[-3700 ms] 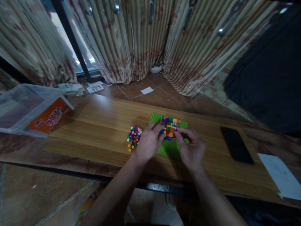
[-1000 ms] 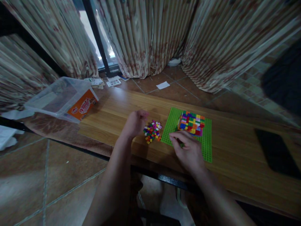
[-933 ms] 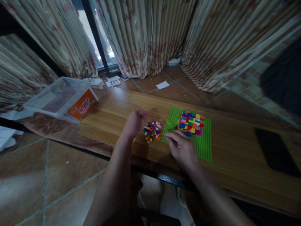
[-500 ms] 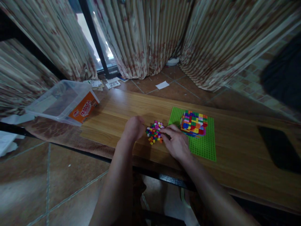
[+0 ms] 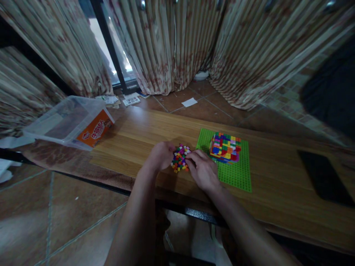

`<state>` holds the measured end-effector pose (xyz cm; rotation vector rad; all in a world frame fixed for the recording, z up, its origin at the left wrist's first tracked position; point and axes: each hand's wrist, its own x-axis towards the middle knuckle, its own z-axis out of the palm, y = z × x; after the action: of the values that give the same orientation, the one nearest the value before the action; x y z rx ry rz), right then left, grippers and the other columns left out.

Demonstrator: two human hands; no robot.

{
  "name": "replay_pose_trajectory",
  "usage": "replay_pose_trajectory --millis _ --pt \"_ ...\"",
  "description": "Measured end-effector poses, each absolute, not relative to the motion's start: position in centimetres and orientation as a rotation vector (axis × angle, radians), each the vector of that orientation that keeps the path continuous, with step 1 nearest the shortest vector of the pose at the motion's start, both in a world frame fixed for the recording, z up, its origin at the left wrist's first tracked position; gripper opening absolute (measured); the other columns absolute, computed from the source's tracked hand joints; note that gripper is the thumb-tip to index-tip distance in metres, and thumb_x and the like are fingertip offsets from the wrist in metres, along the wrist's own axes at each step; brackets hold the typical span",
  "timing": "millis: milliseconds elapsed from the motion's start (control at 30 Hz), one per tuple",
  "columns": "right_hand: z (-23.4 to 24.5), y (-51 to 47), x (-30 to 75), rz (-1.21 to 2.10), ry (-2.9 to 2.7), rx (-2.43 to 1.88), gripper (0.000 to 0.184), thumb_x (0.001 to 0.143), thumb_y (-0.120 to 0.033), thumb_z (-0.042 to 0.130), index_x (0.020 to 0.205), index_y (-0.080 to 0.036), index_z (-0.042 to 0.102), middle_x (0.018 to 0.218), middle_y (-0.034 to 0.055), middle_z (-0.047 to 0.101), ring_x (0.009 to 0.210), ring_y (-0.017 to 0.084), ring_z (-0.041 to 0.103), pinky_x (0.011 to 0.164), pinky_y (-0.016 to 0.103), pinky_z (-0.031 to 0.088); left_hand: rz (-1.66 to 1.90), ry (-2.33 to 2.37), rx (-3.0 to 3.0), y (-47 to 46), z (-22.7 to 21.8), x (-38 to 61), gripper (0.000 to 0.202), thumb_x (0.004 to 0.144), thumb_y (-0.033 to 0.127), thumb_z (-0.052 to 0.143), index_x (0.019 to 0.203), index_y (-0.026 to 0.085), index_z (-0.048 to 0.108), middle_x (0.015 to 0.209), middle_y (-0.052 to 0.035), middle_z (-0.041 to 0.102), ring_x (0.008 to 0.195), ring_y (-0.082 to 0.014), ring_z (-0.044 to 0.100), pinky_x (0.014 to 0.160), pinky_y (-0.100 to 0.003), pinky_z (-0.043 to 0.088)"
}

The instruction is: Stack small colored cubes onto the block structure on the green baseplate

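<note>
A loose pile of small toy bricks (image 5: 179,159) in many colours lies on the wooden tabletop between my hands. At its left edge is my left hand (image 5: 162,155), fingers curled inward and mostly hidden by the back of the hand. My right hand (image 5: 203,170) reaches the pile's right edge with thumb and forefinger drawn together; anything between the tips is too small to make out. Just beyond that hand, a blocky structure of multicoloured bricks (image 5: 226,147) stands on a green studded baseplate (image 5: 235,179), whose left part is partly covered by the hand.
On the left end of the table (image 5: 133,129) sits a clear plastic box (image 5: 63,122) with an orange label. A dark flat object (image 5: 324,177) lies at the right. Papers (image 5: 189,102) rest on the tiled floor beyond, before striped curtains (image 5: 185,44).
My left hand has moved closer to the brick pile, now touching or overlapping its left side. The right hand stays at the pile's right edge. The whole view has shifted slightly.
</note>
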<state>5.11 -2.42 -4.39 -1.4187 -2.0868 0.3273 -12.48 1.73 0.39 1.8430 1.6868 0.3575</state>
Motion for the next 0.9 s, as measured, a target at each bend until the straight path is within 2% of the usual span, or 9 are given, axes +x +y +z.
replay_pose_trajectory --millis 233,433,600,733,900 --pt "-3.5 -2.9 5.4 0.529 -1.853 -1.395 0.013 0.092 -0.020 0.056 0.088 -0.022 0.068 0.090 0.0057 0.071 0.085 0.022 0.067 0.079 0.035 0.052 0.355 1.728 1.796 2.0 -0.2 -12.5 0.030 0.076 0.003 0.046 0.079 0.012 0.075 0.070 -0.0045 0.068 0.067 -0.0137 0.059 0.061 -0.021 0.040" --pt "-2.3 -3.8 5.8 1.064 -1.270 -1.171 0.013 0.084 -0.035 0.069 0.090 -0.024 0.072 0.081 0.0006 0.074 0.074 0.018 0.068 0.072 0.033 0.055 0.394 1.719 1.792 2.1 -0.7 -12.6 0.030 0.076 0.003 0.045 0.077 0.015 0.073 0.074 -0.0048 0.070 0.070 -0.0149 0.062 0.062 -0.021 0.042" --pt "-1.1 -4.8 6.4 1.430 -0.971 -0.994 0.020 0.074 -0.038 0.080 0.089 -0.027 0.076 0.080 0.0002 0.074 0.068 0.015 0.066 0.070 0.032 0.057 0.388 1.723 1.811 2.1 -0.5 -12.7 0.030 0.076 0.005 0.045 0.075 0.016 0.072 0.068 -0.0032 0.068 0.066 -0.0150 0.060 0.063 -0.022 0.043" --pt "-0.3 -5.1 7.5 1.418 -0.918 -0.994 0.016 0.072 -0.036 0.083 0.086 -0.028 0.079 0.074 -0.0004 0.073 0.065 0.014 0.064 0.064 0.029 0.055 0.444 1.706 1.795 2.1 -0.8 -12.6 0.030 0.073 0.004 0.044 0.076 0.015 0.072 0.069 -0.0038 0.068 0.068 -0.0161 0.061 0.064 -0.022 0.043" --pt "0.1 -4.1 12.2 1.026 -1.039 -1.128 0.011 0.077 -0.030 0.078 0.088 -0.029 0.080 0.072 -0.0014 0.072 0.066 0.014 0.063 0.069 0.031 0.055 0.474 1.719 1.754 2.1 -0.9 -12.6 0.029 0.073 0.005 0.043 0.078 0.014 0.071 0.070 -0.0051 0.068 0.069 -0.0167 0.061 0.063 -0.023 0.043"
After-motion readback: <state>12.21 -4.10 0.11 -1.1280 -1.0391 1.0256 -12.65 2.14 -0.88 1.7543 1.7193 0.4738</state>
